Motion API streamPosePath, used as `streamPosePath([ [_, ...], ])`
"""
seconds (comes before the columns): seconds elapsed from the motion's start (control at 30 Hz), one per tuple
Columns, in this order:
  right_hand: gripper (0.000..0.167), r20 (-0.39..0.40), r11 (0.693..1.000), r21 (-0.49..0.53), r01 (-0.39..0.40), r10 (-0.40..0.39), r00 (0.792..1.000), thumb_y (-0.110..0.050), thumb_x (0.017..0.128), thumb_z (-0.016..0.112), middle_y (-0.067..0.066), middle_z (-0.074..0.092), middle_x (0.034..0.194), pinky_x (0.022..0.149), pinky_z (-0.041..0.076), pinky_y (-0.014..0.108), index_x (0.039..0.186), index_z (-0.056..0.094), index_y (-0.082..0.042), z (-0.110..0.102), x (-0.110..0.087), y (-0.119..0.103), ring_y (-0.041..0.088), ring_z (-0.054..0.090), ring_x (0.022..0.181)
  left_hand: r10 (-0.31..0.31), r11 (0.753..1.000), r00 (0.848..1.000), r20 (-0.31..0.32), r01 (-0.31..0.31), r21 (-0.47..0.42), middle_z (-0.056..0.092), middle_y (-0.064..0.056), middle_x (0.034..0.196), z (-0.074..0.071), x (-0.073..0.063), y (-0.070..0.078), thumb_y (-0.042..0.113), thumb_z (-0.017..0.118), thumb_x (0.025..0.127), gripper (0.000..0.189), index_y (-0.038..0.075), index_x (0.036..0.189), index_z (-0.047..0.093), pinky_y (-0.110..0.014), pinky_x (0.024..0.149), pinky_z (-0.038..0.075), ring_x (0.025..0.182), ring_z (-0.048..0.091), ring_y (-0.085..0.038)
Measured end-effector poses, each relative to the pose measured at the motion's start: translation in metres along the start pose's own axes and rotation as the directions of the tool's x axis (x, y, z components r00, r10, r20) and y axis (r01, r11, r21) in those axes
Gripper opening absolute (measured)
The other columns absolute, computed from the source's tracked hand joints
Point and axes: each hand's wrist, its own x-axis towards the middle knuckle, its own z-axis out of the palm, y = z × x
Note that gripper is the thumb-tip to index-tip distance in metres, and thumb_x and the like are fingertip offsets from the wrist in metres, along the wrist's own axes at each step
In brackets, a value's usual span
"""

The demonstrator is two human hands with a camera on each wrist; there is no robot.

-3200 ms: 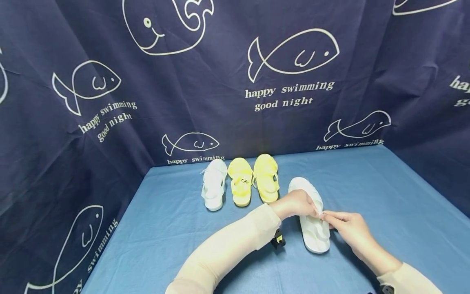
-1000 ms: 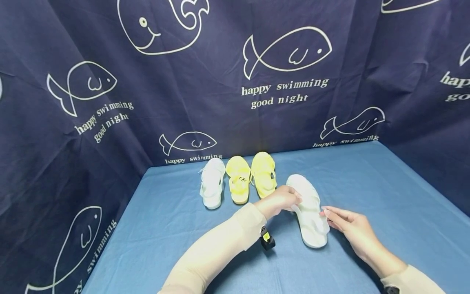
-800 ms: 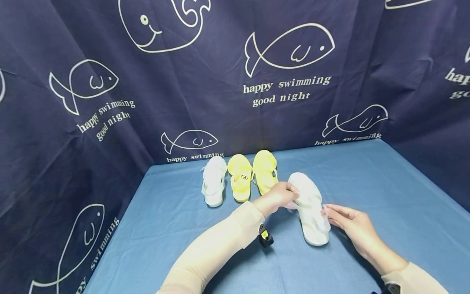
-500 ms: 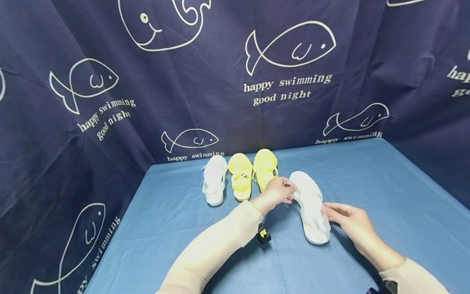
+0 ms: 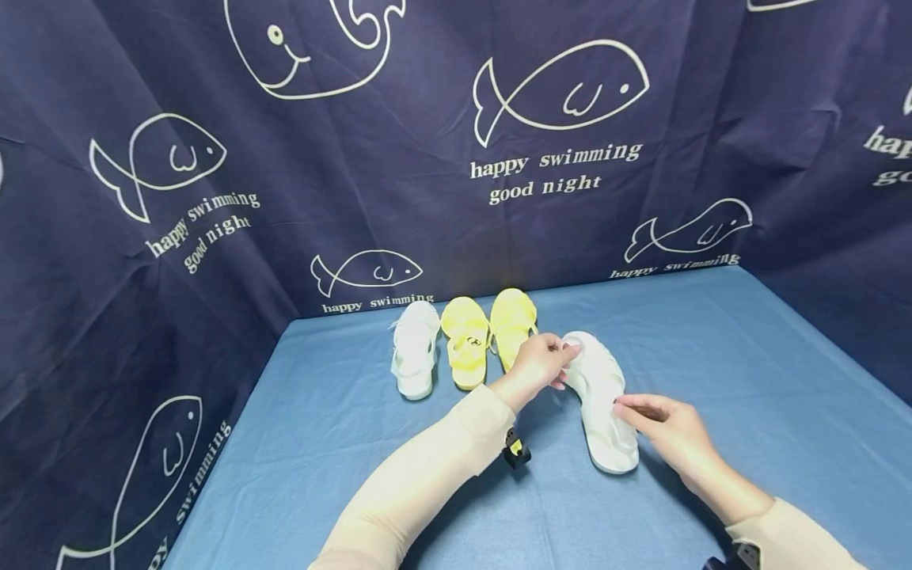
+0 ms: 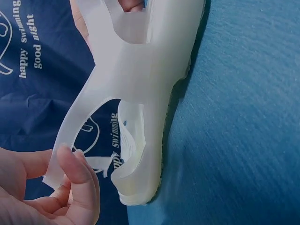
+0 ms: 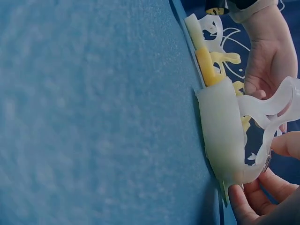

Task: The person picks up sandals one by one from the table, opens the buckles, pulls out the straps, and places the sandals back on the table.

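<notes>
A white sandal lies on the blue cloth, right of the middle. My left hand is at its left side; in the left wrist view its thumb and fingers pinch the loose end of a strap, pulled out from the sole. My right hand is at the sandal's right side. In the right wrist view, a small metal buckle on the other strap sits between the right thumb and fingers. The left hand partly covers the heel of one yellow sandal.
Behind and to the left, another yellow sandal and a second white sandal stand in a row with the first yellow one. A dark blue curtain with fish drawings rises behind the table and along both sides.
Both hands were together over the middle of the white sandal. The left hand has moved away leftward and farther back, drawing the strap end with it; the right hand has stayed near the sandal's right side.
</notes>
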Motion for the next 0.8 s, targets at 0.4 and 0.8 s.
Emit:
streamPosePath([
  [0.4, 0.05, 0.038, 0.999, 0.038, -0.002, 0.001, 0.999, -0.045, 0.091, 0.064, 0.002, 0.07, 0.117, 0.076, 0.046, 0.011, 0.126, 0.065, -0.01, -0.004, -0.008, 0.002, -0.021, 0.049, 0.091, -0.029, 1.0, 1.0, 0.003, 0.029, 0.01, 0.053, 0.003, 0.067, 0.009, -0.001, 0.004, 0.024, 0.071, 0.089, 0.021, 0.01, 0.077, 0.063, -0.022, 0.047, 0.052, 0.05, 0.054, -0.01],
  [0.8, 0.05, 0.101, 0.994, 0.108, -0.001, -0.01, 0.995, -0.041, 0.094, 0.062, 0.002, 0.065, 0.128, 0.079, 0.045, 0.008, 0.131, 0.061, -0.008, -0.009, -0.015, 0.005, -0.017, 0.053, 0.096, -0.022, 0.998, 0.999, 0.034, 0.021, 0.052, 0.058, -0.001, 0.07, 0.006, -0.003, -0.003, 0.022, 0.071, 0.089, 0.017, 0.008, 0.081, 0.065, -0.03, 0.056, 0.059, 0.055, 0.059, -0.013],
])
